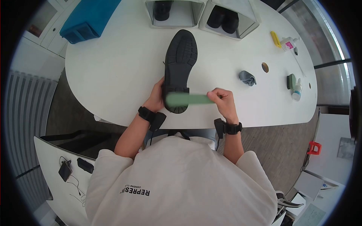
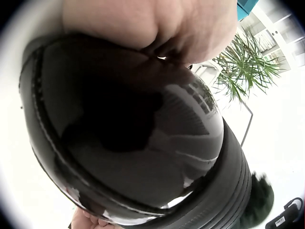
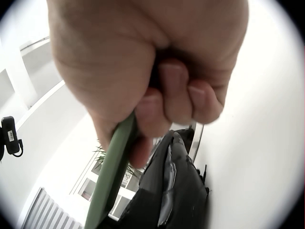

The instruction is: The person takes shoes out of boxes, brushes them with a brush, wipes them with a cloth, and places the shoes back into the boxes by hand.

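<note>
A black shoe [image 1: 177, 71] is held sole up over the table, its heel toward the person. My left hand [image 1: 155, 97] grips it at the left side near the heel; the glossy black upper [image 2: 124, 124] fills the left wrist view below that hand [image 2: 157, 24]. In my right hand [image 1: 225, 103] is the handle of a green brush [image 1: 200, 99], whose blurred head lies over the heel part of the sole. The right wrist view shows curled fingers [image 3: 176, 90] round the green handle [image 3: 112, 167], with the shoe [image 3: 176, 186] beyond.
Two white boxes [image 1: 174, 27] with black shoes stand at the table's far edge, beside a blue case [image 1: 88, 19]. A grey cloth [image 1: 247, 78] lies right of the hands. Farther right are a yellow object [image 1: 275, 39], bottles [image 1: 297, 90] and another brush [image 1: 291, 81].
</note>
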Demonstrator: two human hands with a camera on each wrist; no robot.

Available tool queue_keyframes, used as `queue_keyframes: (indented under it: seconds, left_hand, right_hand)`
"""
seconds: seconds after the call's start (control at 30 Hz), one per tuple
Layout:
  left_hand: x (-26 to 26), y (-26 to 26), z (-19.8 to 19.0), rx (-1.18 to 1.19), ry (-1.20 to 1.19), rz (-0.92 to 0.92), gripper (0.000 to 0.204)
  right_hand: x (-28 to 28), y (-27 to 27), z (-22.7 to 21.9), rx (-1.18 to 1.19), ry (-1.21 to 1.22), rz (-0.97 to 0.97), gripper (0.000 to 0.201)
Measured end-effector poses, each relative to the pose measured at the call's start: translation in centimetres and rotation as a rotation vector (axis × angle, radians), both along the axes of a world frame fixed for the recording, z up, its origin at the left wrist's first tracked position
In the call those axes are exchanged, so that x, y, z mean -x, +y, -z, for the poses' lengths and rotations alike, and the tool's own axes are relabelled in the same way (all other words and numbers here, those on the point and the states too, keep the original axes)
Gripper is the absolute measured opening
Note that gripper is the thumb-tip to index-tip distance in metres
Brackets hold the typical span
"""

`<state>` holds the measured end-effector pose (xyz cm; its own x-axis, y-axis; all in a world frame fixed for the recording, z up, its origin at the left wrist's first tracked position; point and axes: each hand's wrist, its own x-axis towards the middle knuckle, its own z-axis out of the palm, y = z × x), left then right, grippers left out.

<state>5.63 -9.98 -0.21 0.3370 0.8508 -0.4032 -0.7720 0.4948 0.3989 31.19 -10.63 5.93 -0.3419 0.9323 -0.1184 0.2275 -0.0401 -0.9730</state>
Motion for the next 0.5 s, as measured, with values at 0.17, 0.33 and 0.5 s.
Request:
queue_keyframes:
  seconds: [0.17, 0.33, 0.5]
  left_hand:
    - [0.3, 0.1, -0.2, -0.043, -0.038, 0.052, 0.041]
    - [0.0, -0.1, -0.4, -0.006, 0.017, 0.017, 0.040]
    - [-0.1, 0.0, -0.4, -0.008, -0.016, 0.004, 0.041]
  right_hand:
    - [0.0, -0.2, -0.2, 0.035, -0.068, -0.041, 0.033]
    - [-0.4, 0.0, 0.0, 0.055, 0.012, 0.136, 0.031]
    - [-0.8, -0.2, 0.4, 0.111, 0.055, 0.204, 0.035]
